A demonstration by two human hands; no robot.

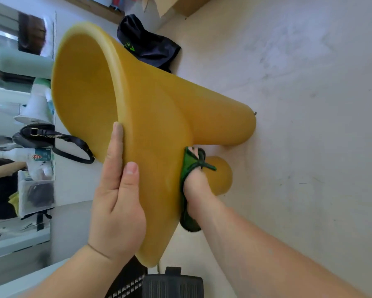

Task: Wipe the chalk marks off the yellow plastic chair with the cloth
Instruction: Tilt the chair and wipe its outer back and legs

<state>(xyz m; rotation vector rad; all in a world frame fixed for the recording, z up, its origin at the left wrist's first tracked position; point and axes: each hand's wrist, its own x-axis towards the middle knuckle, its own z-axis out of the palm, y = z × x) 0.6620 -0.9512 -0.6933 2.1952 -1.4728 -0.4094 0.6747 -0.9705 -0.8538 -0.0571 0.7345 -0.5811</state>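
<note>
Head view: yellow plastic chair fills the frame centre, tipped on the pale floor. It looks light, rigid and smooth, probably slippery; the rolled rim seems the best hold. Left hand, lower centre, clamps that rim, thumb on the outer wall. Right hand, right of centre, is closed on the green cloth, pressing it against the chair.

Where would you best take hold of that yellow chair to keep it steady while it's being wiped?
By the rounded rim of the yellow chair, from the near, open side, as the left hand does: the thumb lies on the outer face while the fingers reach along the rim. The chair is tipped over, so this edge faces the person, leaving the right hand free to press the green cloth.
</note>
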